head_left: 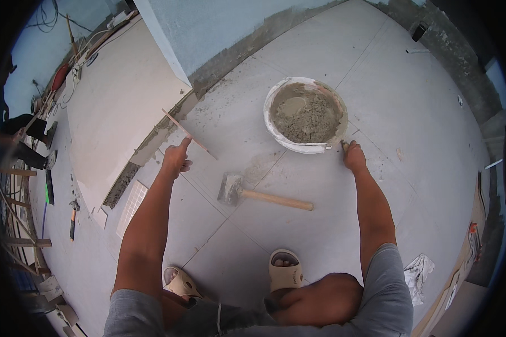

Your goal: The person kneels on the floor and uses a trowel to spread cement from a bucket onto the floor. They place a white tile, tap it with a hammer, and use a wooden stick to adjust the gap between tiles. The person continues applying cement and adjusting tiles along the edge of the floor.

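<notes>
My left hand (177,160) is closed at the near side of a thin flat board (177,123), pinkish and seen edge-on beside the raised slab's corner. Whether the fingers grip a handle or the board itself is hidden. My right hand (354,157) is closed round a short tool handle (344,146) at the right rim of a white bucket (271,124); the tool's other end cannot be made out. Grey wet mortar (306,115) fills much of the bucket. Between my arms a mallet (230,188) with a wooden handle lies on the floor.
To the left is a raised pale slab (123,78) with a mortared edge. A gridded tile (132,208) leans by it, with a hammer (73,219) farther left. A wall corner (188,78) juts in ahead. Another person's legs (31,140) show at far left; a crumpled white bag (419,275) lies right.
</notes>
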Available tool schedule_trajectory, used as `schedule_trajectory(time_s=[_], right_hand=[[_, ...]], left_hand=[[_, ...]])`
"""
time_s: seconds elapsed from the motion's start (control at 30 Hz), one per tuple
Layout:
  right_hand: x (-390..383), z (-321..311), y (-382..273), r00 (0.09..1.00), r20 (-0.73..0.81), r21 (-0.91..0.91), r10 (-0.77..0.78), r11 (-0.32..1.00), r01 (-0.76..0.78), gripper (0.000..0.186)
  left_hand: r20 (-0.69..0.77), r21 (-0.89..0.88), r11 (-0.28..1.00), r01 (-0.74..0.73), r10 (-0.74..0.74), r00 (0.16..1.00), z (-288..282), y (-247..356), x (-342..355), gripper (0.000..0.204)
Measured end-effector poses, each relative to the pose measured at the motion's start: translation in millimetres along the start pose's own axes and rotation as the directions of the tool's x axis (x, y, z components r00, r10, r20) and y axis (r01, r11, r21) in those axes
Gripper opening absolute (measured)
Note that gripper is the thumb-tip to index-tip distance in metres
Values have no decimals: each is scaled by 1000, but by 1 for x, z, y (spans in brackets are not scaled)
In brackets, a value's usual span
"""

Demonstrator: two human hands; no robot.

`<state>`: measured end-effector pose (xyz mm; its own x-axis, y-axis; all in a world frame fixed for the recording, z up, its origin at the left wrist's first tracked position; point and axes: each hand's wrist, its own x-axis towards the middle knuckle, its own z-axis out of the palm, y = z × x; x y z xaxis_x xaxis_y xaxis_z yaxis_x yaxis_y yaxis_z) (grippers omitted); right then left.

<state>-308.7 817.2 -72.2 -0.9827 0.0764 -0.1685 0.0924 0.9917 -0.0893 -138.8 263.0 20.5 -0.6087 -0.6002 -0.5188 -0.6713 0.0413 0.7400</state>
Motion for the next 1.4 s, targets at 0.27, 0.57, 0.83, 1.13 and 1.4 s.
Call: schedule_trajectory(time_s=[0.27,0.57,0.83,1.13,1.4], right_hand=[[-67,-53,18,932,-363,293,13,951,101,39],[-87,-99,4,995,-102,885,14,458,84,35],[-118,-31,27,988,-6,809,-153,579,95,36],[-196,-84,33,989,-142,827,-42,544,142,21],[-200,-129,-126,903,-65,811,-425,505,296,26]], left_hand=[[-127,137,990,-40,58,990,34,37,20,64],[501,857,-165,-488,489,714,22,-8,65,20],[112,199,960,-197,178,978,-56,-34,59,24],[267,-252,966,55,14,964,-119,-115,-70,38],[431,-480,840,252,-23,902,-143,-224,-83,34]])
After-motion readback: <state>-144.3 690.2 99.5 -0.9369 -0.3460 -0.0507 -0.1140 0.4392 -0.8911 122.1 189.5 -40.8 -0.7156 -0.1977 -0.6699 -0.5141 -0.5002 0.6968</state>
